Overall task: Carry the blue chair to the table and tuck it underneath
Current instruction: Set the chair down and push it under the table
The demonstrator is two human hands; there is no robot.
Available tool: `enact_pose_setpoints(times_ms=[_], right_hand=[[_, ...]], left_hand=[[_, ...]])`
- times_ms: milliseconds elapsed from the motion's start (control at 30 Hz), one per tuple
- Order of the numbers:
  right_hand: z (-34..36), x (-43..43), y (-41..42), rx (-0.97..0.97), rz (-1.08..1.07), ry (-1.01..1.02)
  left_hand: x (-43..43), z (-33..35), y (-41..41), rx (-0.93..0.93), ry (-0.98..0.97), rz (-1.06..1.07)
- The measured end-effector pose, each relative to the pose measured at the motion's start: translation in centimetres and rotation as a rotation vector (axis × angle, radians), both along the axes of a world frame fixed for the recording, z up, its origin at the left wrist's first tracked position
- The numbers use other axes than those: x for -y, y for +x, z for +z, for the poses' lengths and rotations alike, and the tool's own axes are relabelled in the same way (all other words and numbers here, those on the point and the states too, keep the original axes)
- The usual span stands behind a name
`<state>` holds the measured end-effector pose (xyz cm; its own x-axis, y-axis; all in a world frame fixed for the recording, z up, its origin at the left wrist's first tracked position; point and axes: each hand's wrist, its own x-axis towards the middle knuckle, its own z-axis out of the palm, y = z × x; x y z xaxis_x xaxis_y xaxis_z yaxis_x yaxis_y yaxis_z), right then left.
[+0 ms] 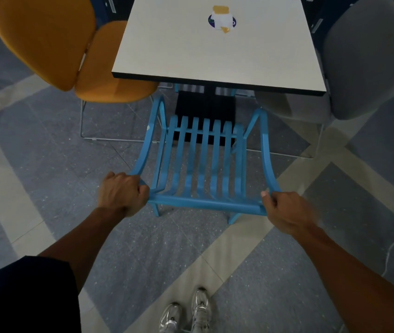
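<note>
The blue chair (203,162), made of curved slats with two armrests, stands on the floor in front of me. Its front end reaches under the near edge of the white square table (215,56), by the table's black pedestal. My left hand (121,193) is closed around the left corner of the chair's top rail. My right hand (287,212) grips the right corner of the same rail. The chair's front legs are hidden beneath the tabletop.
An orange padded chair (54,44) sits at the table's left side and a grey padded chair (364,58) at its right. A taped sticker (222,19) lies on the tabletop. My feet in silver shoes (186,313) stand on the patterned floor.
</note>
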<state>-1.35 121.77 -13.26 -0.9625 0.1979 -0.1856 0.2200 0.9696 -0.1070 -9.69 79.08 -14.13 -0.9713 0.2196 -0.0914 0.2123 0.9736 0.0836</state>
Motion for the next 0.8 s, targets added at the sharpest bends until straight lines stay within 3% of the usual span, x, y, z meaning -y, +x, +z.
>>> enact_pose_setpoints(times_ms=[500,800], right_hand=[[0.5,-0.7,-3.4,-0.022,0.023,0.059],[0.4,-1.1,-3.5,-0.015,0.065,0.041]], left_hand=[[-1.2,0.5,-2.3,-0.12,-0.003,0.018],[-1.0,-0.1,-2.6,-0.087,-0.051,0.04]])
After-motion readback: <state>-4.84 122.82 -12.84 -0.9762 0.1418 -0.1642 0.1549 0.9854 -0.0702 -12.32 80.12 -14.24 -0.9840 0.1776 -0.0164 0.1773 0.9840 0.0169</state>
